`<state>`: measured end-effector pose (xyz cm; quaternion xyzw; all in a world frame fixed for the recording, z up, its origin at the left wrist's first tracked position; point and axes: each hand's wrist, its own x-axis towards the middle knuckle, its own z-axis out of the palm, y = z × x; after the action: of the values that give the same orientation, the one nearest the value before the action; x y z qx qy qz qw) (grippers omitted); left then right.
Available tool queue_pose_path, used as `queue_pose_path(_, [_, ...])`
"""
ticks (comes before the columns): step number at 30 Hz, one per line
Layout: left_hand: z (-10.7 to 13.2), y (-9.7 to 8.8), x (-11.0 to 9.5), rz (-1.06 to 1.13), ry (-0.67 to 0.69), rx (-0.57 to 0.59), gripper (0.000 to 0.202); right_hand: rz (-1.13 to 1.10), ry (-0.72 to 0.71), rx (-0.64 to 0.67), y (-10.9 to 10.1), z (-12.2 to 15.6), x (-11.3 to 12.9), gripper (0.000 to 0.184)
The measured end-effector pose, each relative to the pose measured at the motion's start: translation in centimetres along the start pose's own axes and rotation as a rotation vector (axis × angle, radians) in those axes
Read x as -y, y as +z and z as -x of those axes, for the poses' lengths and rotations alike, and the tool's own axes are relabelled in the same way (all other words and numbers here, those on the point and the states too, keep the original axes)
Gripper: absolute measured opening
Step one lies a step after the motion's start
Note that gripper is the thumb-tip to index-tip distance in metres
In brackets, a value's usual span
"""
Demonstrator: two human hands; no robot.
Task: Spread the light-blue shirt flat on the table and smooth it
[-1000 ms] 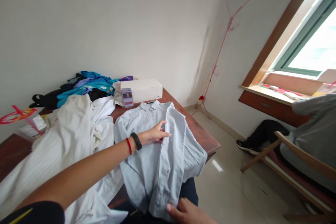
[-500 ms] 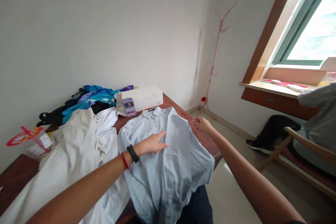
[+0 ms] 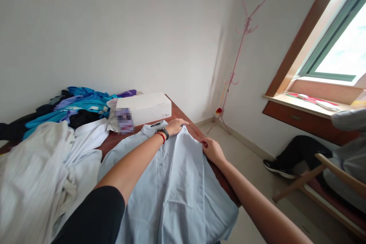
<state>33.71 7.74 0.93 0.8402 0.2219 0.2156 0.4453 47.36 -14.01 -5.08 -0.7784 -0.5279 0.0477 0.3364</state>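
Note:
A light blue button-up shirt lies front up on the brown table, its collar at the far end and its lower part toward me. My left hand, with a black band and a red cord at the wrist, reaches across the shirt. Its fingers pinch the cloth at the shoulder, just right of the collar; an index finger points outward. Along the shirt's right edge, below that shoulder, my right hand has its fingers curled on the sleeve cloth. The fingertips are partly hidden.
White garments lie left of the shirt. Behind them is a heap of blue and black clothes. A white box stands at the back. A pink coat stand is in the corner. At right, a person sits on a wooden chair.
My left hand has moved from the shirt's middle up to its shoulder and closed there. My right hand has come in to the sleeve edge. The view has shifted closer to the shirt.

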Motion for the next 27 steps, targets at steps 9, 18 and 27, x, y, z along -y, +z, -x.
queue_pose_path(9, [-4.6, 0.5, 4.9, -0.034, 0.022, -0.001, 0.030, 0.094, -0.070, -0.072, 0.4, 0.1, -0.9, 0.027])
queue_pose_path(18, [-5.7, 1.2, 7.5, -0.046, 0.050, -0.066, 0.026, -0.014, 0.066, -0.012, -0.7, -2.3, -2.9, 0.031])
queue_pose_path(27, [-4.1, 1.6, 2.5, -0.204, 0.145, -0.137, 0.026, -0.011, 0.044, -0.092, -0.3, -1.1, -2.2, 0.022])
